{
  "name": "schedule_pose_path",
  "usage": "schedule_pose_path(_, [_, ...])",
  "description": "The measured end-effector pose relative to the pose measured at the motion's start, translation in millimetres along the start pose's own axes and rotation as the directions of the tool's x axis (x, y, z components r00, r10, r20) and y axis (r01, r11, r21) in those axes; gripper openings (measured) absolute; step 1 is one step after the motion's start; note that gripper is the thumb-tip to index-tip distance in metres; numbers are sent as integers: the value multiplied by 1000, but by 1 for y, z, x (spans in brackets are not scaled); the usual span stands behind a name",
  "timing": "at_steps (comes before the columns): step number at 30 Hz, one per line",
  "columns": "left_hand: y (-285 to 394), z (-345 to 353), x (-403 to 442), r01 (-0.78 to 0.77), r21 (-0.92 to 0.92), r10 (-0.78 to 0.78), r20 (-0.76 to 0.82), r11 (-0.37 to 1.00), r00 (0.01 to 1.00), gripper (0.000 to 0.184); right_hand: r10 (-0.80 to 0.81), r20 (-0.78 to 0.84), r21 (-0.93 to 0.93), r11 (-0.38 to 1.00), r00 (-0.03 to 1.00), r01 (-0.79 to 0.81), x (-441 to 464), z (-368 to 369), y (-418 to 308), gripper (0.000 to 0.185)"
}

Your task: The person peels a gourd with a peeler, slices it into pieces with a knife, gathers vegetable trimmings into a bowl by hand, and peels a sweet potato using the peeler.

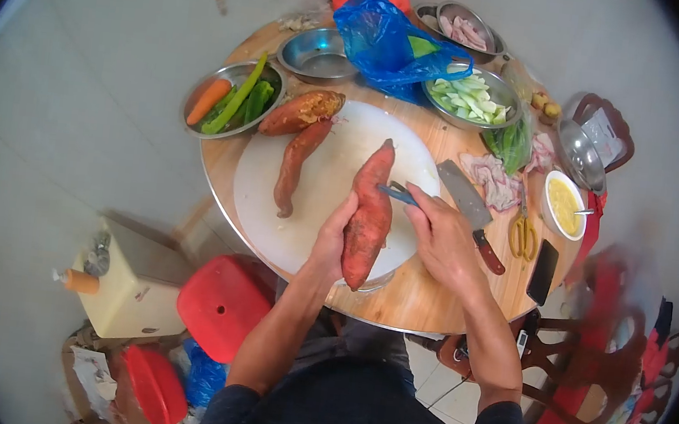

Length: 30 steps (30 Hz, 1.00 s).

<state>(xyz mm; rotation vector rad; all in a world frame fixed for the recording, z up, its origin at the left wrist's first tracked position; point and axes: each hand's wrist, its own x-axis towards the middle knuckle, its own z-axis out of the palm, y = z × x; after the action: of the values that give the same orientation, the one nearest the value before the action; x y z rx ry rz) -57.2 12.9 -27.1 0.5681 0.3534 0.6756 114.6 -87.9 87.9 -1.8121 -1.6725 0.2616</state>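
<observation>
A large reddish sweet potato (369,223) is gripped in my left hand (332,236), held upright over the near edge of a round white cutting board (256,174). My right hand (443,238) is closed around the handle of a blue peeler (398,193), whose head is at the sweet potato's upper right side. The skin there looks unbroken, with dark dirt patches. Two more sweet potatoes lie on the board's left part: a slim one (298,166) and a thicker one (304,111) with rough yellowish patches.
Right of the board lie a cleaver (465,194), yellow-handled scissors (523,235) and a phone (542,271). A white bowl of yellow liquid (553,203) stands near the right edge. Behind are a blue plastic bag (382,43) and a bowl of cut vegetables (501,88); a vegetable bowl (281,94) stands left.
</observation>
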Motion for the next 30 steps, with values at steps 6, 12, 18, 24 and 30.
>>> schedule_pose_path(6, [15,7,-1,-198,61,202,-80,978,976,56,-7,-51,25,1000,999,8,5,31,-4,34])
schedule_pose_path(12, [15,14,13,-272,-29,257,-241,962,936,68,97,-45,2,995,994,-97,-40,55,-9,34])
schedule_pose_path(18, [34,1,39,-371,-26,344,-317,928,884,57,84,-153,222,974,985,-49,-81,94,-3,37])
schedule_pose_path(24, [54,2,33,-360,-79,344,-163,930,925,61,107,-30,311,946,994,-92,-80,79,14,32])
schedule_pose_path(30, [35,-4,17,-202,40,204,-45,978,978,54,37,-138,220,975,990,-6,21,42,7,32])
